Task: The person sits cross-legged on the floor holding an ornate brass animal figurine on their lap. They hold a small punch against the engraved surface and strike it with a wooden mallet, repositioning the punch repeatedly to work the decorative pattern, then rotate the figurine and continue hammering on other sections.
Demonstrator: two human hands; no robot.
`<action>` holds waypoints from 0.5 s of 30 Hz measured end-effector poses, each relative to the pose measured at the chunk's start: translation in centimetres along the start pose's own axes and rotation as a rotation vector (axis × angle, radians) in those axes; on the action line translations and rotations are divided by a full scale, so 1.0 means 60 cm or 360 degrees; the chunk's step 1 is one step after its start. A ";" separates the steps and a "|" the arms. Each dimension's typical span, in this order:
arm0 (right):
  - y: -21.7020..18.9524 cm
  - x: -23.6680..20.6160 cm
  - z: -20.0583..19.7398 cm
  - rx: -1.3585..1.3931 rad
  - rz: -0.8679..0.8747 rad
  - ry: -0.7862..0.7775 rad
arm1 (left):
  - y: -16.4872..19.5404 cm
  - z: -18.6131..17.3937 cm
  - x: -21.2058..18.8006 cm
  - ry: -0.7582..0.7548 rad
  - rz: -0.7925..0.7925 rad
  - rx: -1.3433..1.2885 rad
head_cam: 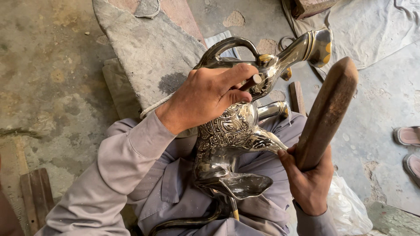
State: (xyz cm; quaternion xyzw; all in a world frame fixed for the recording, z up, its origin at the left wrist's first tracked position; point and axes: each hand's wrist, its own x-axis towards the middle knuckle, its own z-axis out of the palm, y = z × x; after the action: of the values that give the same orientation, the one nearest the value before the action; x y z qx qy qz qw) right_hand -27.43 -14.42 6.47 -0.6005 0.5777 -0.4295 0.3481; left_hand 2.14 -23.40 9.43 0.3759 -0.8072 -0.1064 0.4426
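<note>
Left hand [210,98] is pinching a small punch [256,80] against the brass elephant [234,135], which is lying braced across the lap. Right hand [308,179] is clenching a wooden mallet [328,109], raised over the punch.

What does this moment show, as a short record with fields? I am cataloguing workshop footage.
Setting: person seated on a concrete floor, grey clothing
Left hand: grips a small tool against the metal animal figure
Right hand: holds a wooden mallet, raised, apart from the figure
Figure: polished, engraved patterns, lying across the lap
Nearby: stone slab, white cloth, plastic bag, sandals, wood plank
</note>
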 end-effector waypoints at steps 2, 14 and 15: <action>0.002 0.001 -0.002 0.0042 0.0013 0.0005 | -0.005 0.000 0.002 0.0024 -0.0007 0.0036; -0.056 0.054 -0.032 -0.0338 -0.0214 0.0105 | 0.064 0.075 -0.078 0.0963 -0.0775 -0.0789; -0.069 0.063 -0.036 -0.0438 -0.0227 0.0099 | 0.068 0.085 -0.082 0.0970 -0.0784 -0.0703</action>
State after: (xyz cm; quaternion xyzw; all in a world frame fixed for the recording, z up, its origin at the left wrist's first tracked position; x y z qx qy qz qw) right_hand -27.90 -17.63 11.52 -0.6685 0.5974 -0.3883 0.2131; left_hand -2.44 -17.94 5.39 0.4675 -0.4844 -0.2628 0.6912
